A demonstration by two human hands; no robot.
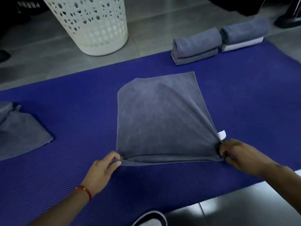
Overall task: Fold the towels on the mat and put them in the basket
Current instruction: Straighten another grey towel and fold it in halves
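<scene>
Grey towel (160, 118): lies at the centre of the blue ribbed mat (81, 121), doubled over, its near hem showing two layers; long axis runs roughly 6 to 12 o'clock, leaning slightly toward 1 o'clock, with the far left corner rounded under and the far right corner pointing to about 12 o'clock. A white tag (221, 134) sticks out at the near right corner. Left hand (104, 168): at 7 o'clock from the towel's centre, thumb and curled fingers pinching the near left corner; a red thread band (84, 190) on its wrist. Right hand (239, 154): at 4 o'clock, fingers curled tight around the bunched near right corner, from which creases fan across the cloth toward 11 o'clock. Loose grey towel (21, 129): crumpled at 9 o'clock on the mat's left edge, well apart from the central one. Stack of folded grey towels (195, 46): at 1 o'clock on the mat's far edge; just beside it, further toward 2 o'clock, a second stack (242, 35) with grey on top and a white layer below. White perforated basket (91, 25): stands on the grey tiled floor (146, 17) at 11 o'clock, off the mat; its rim is out of frame and its contents cannot be told. Nothing lies between the central towel and the basket. A white shoe tip (149, 219) shows at 6 o'clock.
</scene>
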